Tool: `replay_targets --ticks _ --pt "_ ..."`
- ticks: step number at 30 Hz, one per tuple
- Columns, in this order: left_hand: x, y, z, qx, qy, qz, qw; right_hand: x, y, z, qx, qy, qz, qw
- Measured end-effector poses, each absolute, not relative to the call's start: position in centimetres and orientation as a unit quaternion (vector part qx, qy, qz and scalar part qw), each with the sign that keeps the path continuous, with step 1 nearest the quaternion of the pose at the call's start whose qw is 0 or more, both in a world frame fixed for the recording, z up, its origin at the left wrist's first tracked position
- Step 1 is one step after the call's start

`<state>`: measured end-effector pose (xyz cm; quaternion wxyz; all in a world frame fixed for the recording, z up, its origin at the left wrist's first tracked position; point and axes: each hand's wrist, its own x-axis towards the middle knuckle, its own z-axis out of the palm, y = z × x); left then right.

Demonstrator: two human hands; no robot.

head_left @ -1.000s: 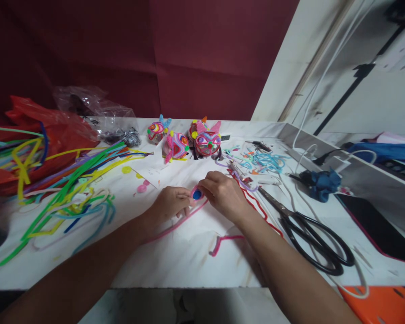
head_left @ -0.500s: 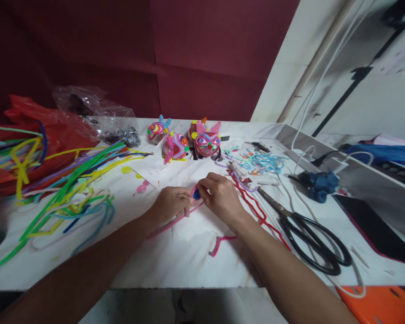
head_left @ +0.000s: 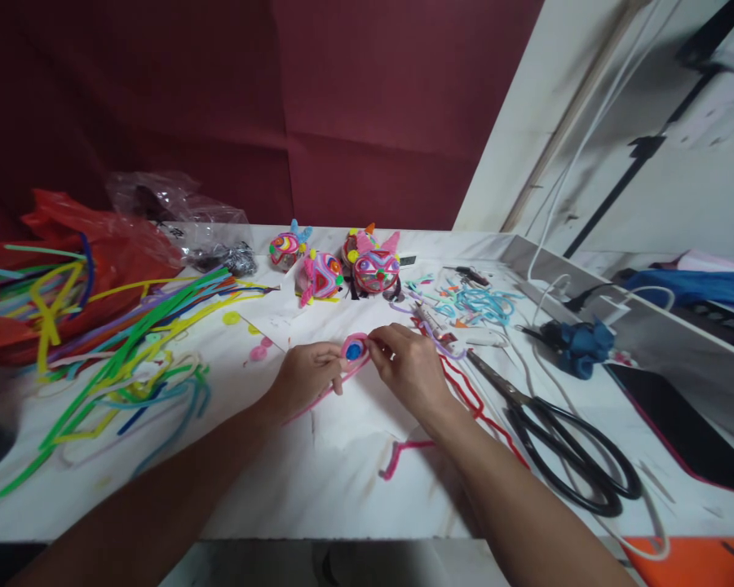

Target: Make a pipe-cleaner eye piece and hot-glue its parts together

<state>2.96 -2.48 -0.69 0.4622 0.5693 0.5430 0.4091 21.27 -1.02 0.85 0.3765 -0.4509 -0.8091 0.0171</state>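
Observation:
Between my hands is a small coil of pipe cleaner [head_left: 355,351], blue in the middle with pink wound around it. My left hand [head_left: 309,377] pinches its left side, and a pink tail [head_left: 318,401] runs out below the fingers to the lower left. On the other side, my right hand [head_left: 407,363] has thumb and fingertips closed on the pink strand at the coil's edge. A bent dark-pink pipe cleaner piece [head_left: 397,456] lies by my right forearm. Red pipe cleaners [head_left: 465,387] stretch out just right of my right hand.
Behind my hands stand several colourful animal-like figures [head_left: 376,265]. Loose pipe cleaners [head_left: 128,342] and a red plastic bag [head_left: 110,236] fill the left. To the right lie large black-handled scissors [head_left: 544,424], a glue gun [head_left: 477,336], blue scraps [head_left: 480,302], cables and a dark tablet-like slab [head_left: 678,424].
My right hand has shifted slightly right, uncovering the blue centre and the pink ring around it. The whole view has tilted a little, so the table sits lower.

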Motion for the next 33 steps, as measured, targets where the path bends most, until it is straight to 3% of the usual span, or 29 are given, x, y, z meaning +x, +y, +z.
replay_targets --ticks 9,16,23,33 --pt "2.9 -2.7 -1.3 0.603 0.535 0.405 0.432 20.9 -1.0 1.2 -0.484 -0.756 0.099 0.429" --pt "3.2 -2.6 -0.9 0.571 0.526 0.450 0.441 20.6 -1.0 1.2 -0.508 -0.743 0.105 0.424" --pt "3.2 -2.8 0.7 0.490 0.553 0.458 0.494 20.5 -1.0 1.0 -0.514 -0.723 0.177 0.427" --pt "3.2 -2.9 -0.2 0.506 0.550 0.456 0.483 19.8 -0.6 0.5 -0.519 -0.654 0.331 0.440"
